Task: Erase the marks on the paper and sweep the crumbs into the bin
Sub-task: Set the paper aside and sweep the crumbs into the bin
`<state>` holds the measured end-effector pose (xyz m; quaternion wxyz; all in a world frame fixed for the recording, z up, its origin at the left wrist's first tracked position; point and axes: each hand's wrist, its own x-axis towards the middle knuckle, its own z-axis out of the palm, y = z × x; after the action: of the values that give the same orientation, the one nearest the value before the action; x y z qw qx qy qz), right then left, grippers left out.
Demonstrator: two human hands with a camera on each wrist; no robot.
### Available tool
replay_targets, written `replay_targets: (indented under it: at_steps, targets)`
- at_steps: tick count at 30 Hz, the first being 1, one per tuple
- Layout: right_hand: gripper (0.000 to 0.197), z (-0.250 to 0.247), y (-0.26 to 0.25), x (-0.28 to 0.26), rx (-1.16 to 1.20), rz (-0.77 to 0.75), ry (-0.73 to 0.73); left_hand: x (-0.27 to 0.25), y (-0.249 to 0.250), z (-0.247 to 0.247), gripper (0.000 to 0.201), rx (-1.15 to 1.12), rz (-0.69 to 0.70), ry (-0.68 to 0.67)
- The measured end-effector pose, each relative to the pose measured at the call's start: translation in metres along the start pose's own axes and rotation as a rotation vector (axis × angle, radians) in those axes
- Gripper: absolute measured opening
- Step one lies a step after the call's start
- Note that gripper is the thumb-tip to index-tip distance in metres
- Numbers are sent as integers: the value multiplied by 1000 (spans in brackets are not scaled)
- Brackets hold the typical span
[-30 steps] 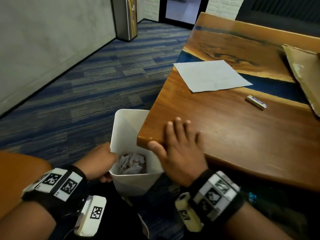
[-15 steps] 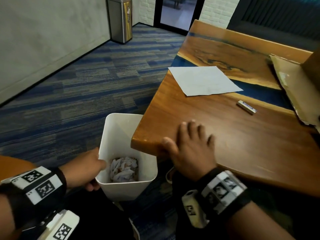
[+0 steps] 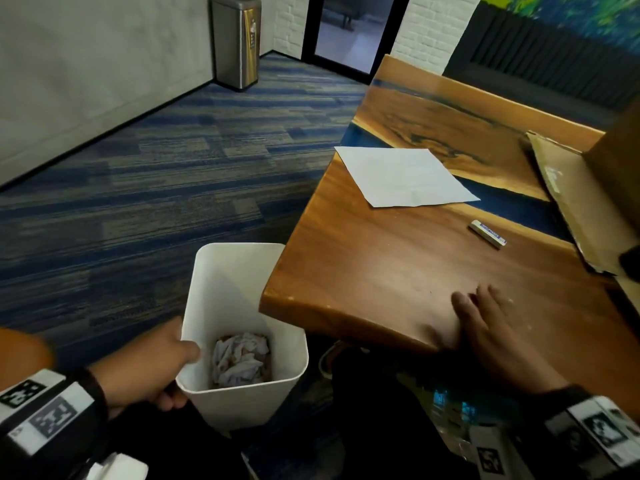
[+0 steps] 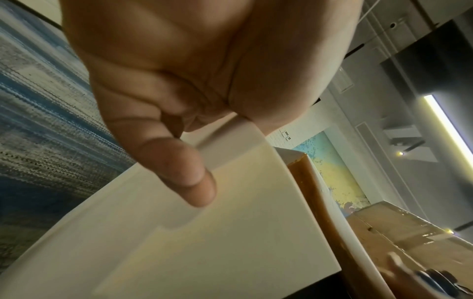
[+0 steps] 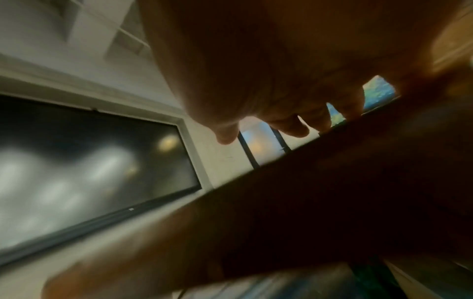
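A white sheet of paper (image 3: 403,176) lies on the wooden table (image 3: 381,271), and a small eraser (image 3: 487,234) in a blue-and-white sleeve sits to its right. The white bin (image 3: 221,289) stands below the table's left corner with crumpled paper (image 3: 240,358) at its bottom. My left hand (image 3: 152,365) grips the bin's near rim, thumb inside; in the left wrist view the thumb (image 4: 184,178) presses the bin wall (image 4: 230,232). My right hand (image 3: 491,327) lies flat on the table near its front edge, fingers straight. A few pale crumbs (image 3: 509,301) lie beside it.
Flattened cardboard (image 3: 571,202) covers the table's right side. A steel pedal bin (image 3: 237,41) stands by the far wall next to a doorway. Blue striped carpet (image 3: 138,185) spreads left of the table.
My right hand has slid right along the table's front edge, away from the corner over the bin. The left hand keeps its grip on the bin rim. The view shifted.
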<state>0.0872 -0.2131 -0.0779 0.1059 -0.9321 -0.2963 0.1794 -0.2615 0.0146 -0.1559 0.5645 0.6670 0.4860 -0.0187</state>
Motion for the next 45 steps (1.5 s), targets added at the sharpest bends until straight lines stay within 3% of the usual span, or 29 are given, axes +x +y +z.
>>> replay_targets:
  at_steps: [3,9,12,14,16,18,20,21,23,25,27,31,34,36,38,40,43,45]
  targets:
    - [94,30,-28,0,-227,-30,15,-1,-2,0,23,-9,0,-13]
    - [89,86,-161,-20,-249,-488,-85,-8,4,-1,18,-59,-14,-22]
    - [75,84,-190,-33,70,-723,-294,-11,9,-1,21,-83,-17,-38]
    - [68,66,-183,-34,497,-713,-447,-10,10,-1,24,-88,-30,-46]
    - [63,31,-164,-24,652,-616,-338,-8,9,-2,18,-58,-40,-39]
    - [60,-11,-135,1,389,-518,-210,-4,9,-2,18,-41,-41,-35]
    - [70,-46,-105,34,-111,-384,-155,-5,13,-2,18,-57,-41,-47]
    - [77,-53,-96,47,-294,-323,-181,-6,14,-3,25,-67,-40,-60]
    - [93,-48,-92,65,-435,-241,-296,-7,15,-3,31,-72,-35,-81]
    - [106,-29,-105,69,-500,-225,-333,-5,11,-5,31,-70,-35,-81]
    - [107,0,-132,59,-516,-291,-350,-2,7,-5,26,-53,-41,-69]
    - [103,40,-180,4,-553,-591,-422,1,5,-6,28,-36,-54,-59]
    - [88,14,-193,8,-444,-772,-485,4,9,-8,27,-23,-55,-71]
    - [77,-8,-198,35,-390,-745,-384,5,9,-10,25,-9,-60,-72]
    - [72,-17,-196,63,-425,-584,-306,5,9,-9,25,8,-64,-67]
    - [84,-7,-195,71,-528,-491,-344,6,9,-7,27,11,-63,-62]
    - [84,4,-195,43,-593,-770,-393,7,11,-7,29,2,-66,-60]
    - [72,-7,-197,37,-453,-865,-423,7,12,-6,27,-10,-68,-64]
